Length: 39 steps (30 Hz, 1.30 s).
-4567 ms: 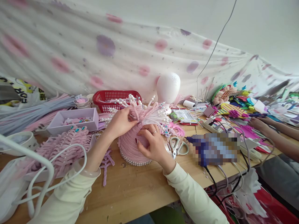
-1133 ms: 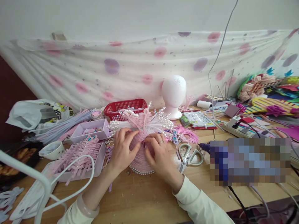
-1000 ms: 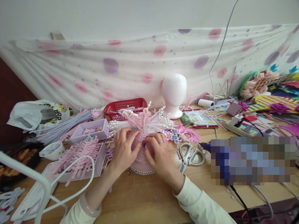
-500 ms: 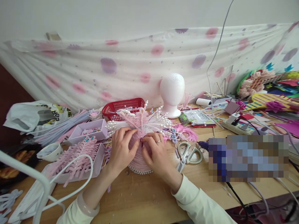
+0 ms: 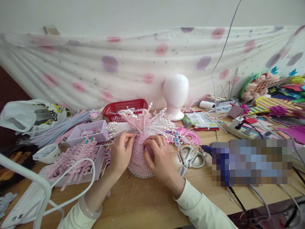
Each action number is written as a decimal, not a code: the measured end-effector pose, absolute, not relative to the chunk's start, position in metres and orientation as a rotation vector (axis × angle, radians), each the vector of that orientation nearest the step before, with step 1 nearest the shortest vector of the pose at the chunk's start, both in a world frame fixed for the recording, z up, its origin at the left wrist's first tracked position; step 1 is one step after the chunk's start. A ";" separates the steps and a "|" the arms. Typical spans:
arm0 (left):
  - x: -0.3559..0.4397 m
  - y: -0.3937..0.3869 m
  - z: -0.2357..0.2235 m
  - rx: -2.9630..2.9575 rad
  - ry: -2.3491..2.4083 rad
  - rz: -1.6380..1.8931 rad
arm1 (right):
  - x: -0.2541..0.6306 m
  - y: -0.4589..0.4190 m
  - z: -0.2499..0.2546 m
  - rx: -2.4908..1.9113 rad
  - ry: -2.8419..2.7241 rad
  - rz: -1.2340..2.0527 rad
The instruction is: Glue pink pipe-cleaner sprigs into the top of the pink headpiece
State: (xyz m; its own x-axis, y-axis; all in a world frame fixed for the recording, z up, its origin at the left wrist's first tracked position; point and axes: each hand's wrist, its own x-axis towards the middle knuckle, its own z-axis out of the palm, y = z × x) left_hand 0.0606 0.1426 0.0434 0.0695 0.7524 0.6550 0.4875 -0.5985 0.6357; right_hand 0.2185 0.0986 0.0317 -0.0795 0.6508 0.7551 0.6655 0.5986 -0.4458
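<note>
A pink ribbed cone-shaped headpiece [image 5: 138, 157] with a pearl-beaded rim stands on the wooden table [image 5: 147, 203]. Pink and white pearl-tipped stems [image 5: 147, 122] fan out of its top. My left hand [image 5: 120, 152] is curled on the piece's left side, its fingertips pinching at the base of the stems. My right hand [image 5: 158, 154] presses on the right side, fingers bent against the pink surface, a ring on one finger. Both hands grip the headpiece.
Scissors [image 5: 192, 157] lie just right of my right hand. A white foam head [image 5: 175, 93] and red basket [image 5: 125, 108] stand behind. Trays of pink trims [image 5: 78, 156] sit left, a white bowl [image 5: 46, 153] farther left. Cables and a power strip [image 5: 240, 128] crowd the right.
Since 4.6 s ago the view has shifted left and a co-worker's arms have left the frame. Over the last second my fingers have shifted slightly on the headpiece's top; it stays in place.
</note>
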 end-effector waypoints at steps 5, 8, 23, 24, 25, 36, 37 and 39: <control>0.046 0.119 0.048 1.917 1.219 1.626 | 0.219 0.098 0.031 -1.070 -1.767 -0.031; 0.036 0.092 0.048 1.726 1.213 1.611 | 0.219 0.099 0.030 -1.053 -1.768 -0.060; 0.055 0.011 0.048 0.033 0.742 1.237 | 0.195 0.024 0.027 -0.816 -1.433 0.200; 0.055 0.006 0.049 0.032 0.716 1.223 | 0.188 0.011 0.026 -0.844 -1.460 0.255; 0.054 0.000 0.049 0.038 0.692 1.213 | 0.183 0.000 0.025 -0.865 -1.482 0.279; 0.046 -0.031 0.033 0.050 0.371 1.046 | 0.181 -0.021 0.029 -0.858 -1.799 0.308; 0.045 -0.031 0.032 0.048 0.343 1.025 | 0.181 -0.021 0.031 -0.859 -1.845 0.293; 0.043 -0.031 0.029 0.061 0.307 0.989 | 0.182 -0.023 0.035 -0.870 -1.909 0.247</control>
